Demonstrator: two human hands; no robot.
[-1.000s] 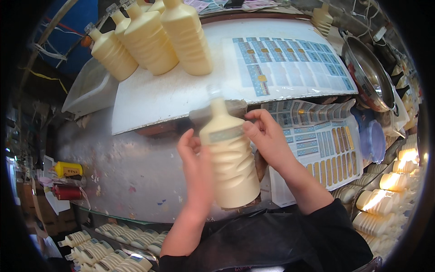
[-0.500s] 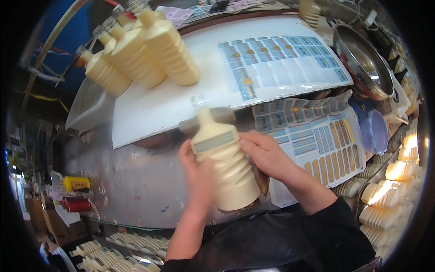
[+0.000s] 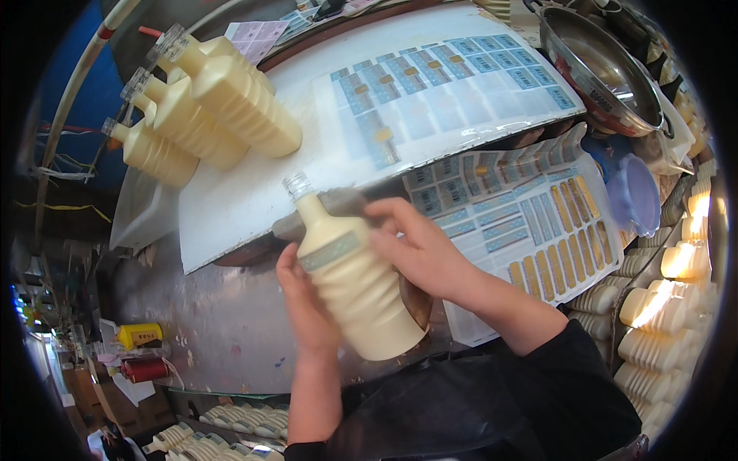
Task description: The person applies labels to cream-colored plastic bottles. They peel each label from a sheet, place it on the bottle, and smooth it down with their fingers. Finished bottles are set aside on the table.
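Note:
A cream ribbed bottle with a clear threaded neck leans to the left in front of me. My left hand grips its left side, fingers partly hidden behind it. A pale blue-green strip label lies across the bottle's shoulder. My right hand is at the label's right end, its thumb against the bottle and its index finger raised apart; the fingertips are slightly blurred. Beyond the bottle, blue label sheets lie on a white board. More label sheets, blue and gold, lie to the right.
Several cream bottles stand on the board at the left. A metal pan and a purple basin are on the right. Stacked cream bottles fill the lower right. A yellow container and a red spool sit at far left.
The bottle has tilted further left and shifted slightly left in view. My right hand has moved from the bottle's side up to the label's right end, index finger lifting away.

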